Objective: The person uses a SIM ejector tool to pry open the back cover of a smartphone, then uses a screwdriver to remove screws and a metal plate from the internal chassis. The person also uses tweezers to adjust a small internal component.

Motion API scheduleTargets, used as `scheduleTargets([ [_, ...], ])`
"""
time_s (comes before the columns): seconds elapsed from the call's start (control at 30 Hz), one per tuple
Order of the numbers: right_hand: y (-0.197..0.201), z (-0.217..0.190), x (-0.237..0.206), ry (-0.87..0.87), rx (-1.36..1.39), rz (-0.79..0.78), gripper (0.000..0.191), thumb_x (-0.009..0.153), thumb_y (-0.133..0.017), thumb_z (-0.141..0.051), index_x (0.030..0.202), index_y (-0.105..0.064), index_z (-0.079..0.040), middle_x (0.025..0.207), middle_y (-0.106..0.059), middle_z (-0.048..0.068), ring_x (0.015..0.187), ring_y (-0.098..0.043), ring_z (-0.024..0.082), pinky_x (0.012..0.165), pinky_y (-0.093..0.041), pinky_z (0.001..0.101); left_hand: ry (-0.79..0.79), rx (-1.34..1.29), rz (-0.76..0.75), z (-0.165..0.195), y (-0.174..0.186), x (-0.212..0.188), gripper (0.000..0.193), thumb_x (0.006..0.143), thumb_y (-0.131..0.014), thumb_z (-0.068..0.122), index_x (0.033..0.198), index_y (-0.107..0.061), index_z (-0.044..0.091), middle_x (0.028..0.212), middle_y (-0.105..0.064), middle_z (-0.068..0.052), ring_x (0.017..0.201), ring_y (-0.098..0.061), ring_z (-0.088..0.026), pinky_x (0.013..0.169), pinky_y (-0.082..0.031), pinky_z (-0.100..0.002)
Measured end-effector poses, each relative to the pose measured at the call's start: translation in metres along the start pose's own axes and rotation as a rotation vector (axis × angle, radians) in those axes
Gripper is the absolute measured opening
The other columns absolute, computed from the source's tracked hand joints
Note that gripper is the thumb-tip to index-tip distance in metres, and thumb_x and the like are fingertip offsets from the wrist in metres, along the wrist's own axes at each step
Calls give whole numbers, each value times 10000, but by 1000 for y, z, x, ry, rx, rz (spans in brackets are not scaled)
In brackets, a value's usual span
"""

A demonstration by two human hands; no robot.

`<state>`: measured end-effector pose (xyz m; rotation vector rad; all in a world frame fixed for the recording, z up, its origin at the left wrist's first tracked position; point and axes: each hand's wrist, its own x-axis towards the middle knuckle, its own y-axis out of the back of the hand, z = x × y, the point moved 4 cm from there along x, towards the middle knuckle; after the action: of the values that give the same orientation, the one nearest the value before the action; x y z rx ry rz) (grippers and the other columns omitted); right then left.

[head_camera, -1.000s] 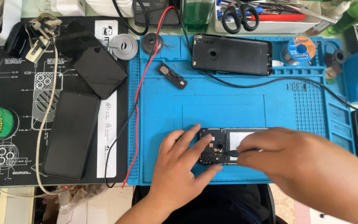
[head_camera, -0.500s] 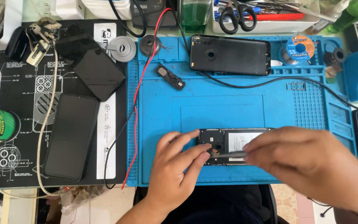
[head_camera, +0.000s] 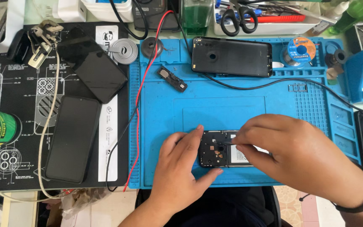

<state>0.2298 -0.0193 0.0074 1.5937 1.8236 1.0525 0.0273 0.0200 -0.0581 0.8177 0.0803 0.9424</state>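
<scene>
We work over a blue repair mat beside a black printed mat. From the head camera, the opened phone lies near the blue mat's front edge, its back off, dark boards and a pale battery label showing. Our left hand braces its left end, fingers spread along both sides. Our right hand pinches a thin tool whose tip touches the boards. Bare mat lies behind the phone, up to a black back cover and a small module.
</scene>
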Motion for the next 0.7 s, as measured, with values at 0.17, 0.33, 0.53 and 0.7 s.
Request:
scheduleTargets([
  [0.17, -1, -8, 12, 27, -37, -45, 137, 793, -767, -159, 915, -732, -107, 865, -705, 14, 741, -680, 249, 634, -553, 348, 14, -7, -6, -3, 0, -1, 879, 737, -886, 285, 1455, -486, -25, 1263, -661, -157, 1223, -535, -351, 1041, -433, -443],
  [0.33, -13, -24, 24, 56, -366, -250, 192, 810, -774, -333, 896, -682, -188, 745, -630, 23, 720, -671, 240, 617, -537, 384, 10, 34, 10, -5, -2, -2, 861, 734, -890, 280, 1446, -510, -21, 1252, -665, -157, 1218, -537, -368, 1038, -436, -451],
  [0.53, -14, -53, 39, 307, -455, -197, 379, 741, -724, -148, 1100, -622, -85, 814, -651, 53, 692, -687, 259, 566, -543, 372, -27, 25, 43, -4, -4, -3, 772, 757, -887, 307, 1385, -550, 9, 1283, -681, -135, 1207, -559, -364, 1050, -445, -459],
  [0.7, -7, -52, 52, 20, -588, -530, 447, 832, -673, -244, 1259, -540, -246, 871, -618, -10, 804, -683, 221, 655, -536, 340, -3, 29, 38, -7, -1, -4, 843, 741, -880, 303, 1426, -511, -22, 1241, -660, -167, 1219, -540, -393, 1041, -436, -470],
])
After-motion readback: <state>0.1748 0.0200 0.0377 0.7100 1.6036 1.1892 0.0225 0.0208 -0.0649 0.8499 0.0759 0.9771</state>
